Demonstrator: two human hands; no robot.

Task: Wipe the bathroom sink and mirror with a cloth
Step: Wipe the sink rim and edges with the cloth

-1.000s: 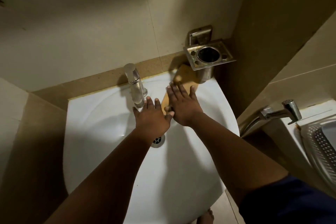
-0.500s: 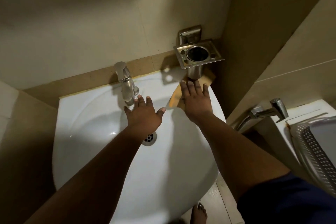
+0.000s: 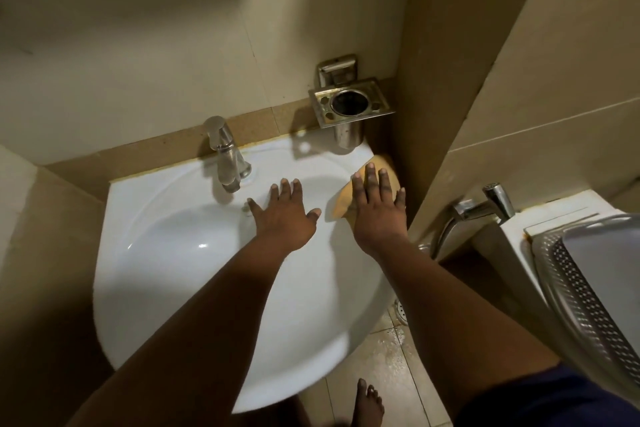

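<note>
A white round sink (image 3: 166, 270) fills the middle of the view, with a chrome tap (image 3: 225, 156) at its back rim. An orange-yellow cloth (image 3: 341, 201) lies on the sink's right rim near the wall corner. My right hand (image 3: 377, 208) presses flat on the cloth with straight fingers, covering most of it. My left hand (image 3: 284, 215) lies flat with spread fingers over the basin, just right of the tap spout, holding nothing. The mirror is not in view.
A steel tumbler holder (image 3: 349, 104) is fixed to the wall above the sink's back right corner. A brown wall edge (image 3: 433, 114) stands close to the right rim. A spray tap (image 3: 485, 204) and a toilet tank (image 3: 571, 274) lie further right. A bare foot (image 3: 367, 406) stands on the tiled floor.
My right hand has slid the cloth rightward along the back rim, from beside the tap to the right rim near the corner. My left hand stayed flat by the tap.
</note>
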